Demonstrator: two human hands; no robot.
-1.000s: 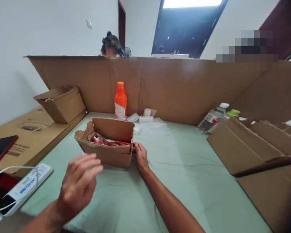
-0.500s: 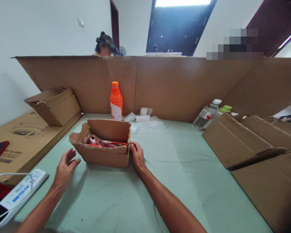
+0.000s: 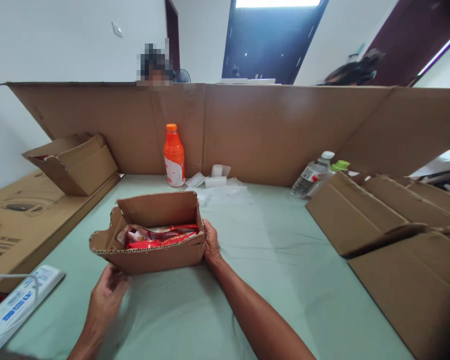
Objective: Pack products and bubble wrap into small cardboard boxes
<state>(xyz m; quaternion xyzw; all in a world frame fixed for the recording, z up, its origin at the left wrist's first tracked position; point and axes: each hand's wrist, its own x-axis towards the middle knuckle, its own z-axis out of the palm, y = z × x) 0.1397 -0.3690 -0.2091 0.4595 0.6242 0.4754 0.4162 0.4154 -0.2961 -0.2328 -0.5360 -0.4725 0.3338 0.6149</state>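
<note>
An open-topped cardboard box (image 3: 155, 260) is in front of me, tilted so its inside faces me more. Red-and-white printed packets (image 3: 161, 237) lie in it. My right hand (image 3: 211, 244) grips the box's right end, its fingertips partly hidden behind the wall. At the lower left corner, my left hand (image 3: 108, 290) has its fingers curled against the underside of the box. Some of those fingers are blurred or covered by the box.
An orange bottle (image 3: 174, 157) stands near the cardboard partition (image 3: 270, 130), beside white wrapped pieces (image 3: 215, 181). A clear bottle (image 3: 310, 177) leans by the cardboard boxes (image 3: 363, 215) on the right. At left are another box (image 3: 77, 167) and a power strip (image 3: 24, 295). Two people's heads show behind the partition.
The box has come toward me and left, tilting so more of the red packets shows. My left hand has moved from beside the box to its lower left corner; my right hand keeps its grip.
</note>
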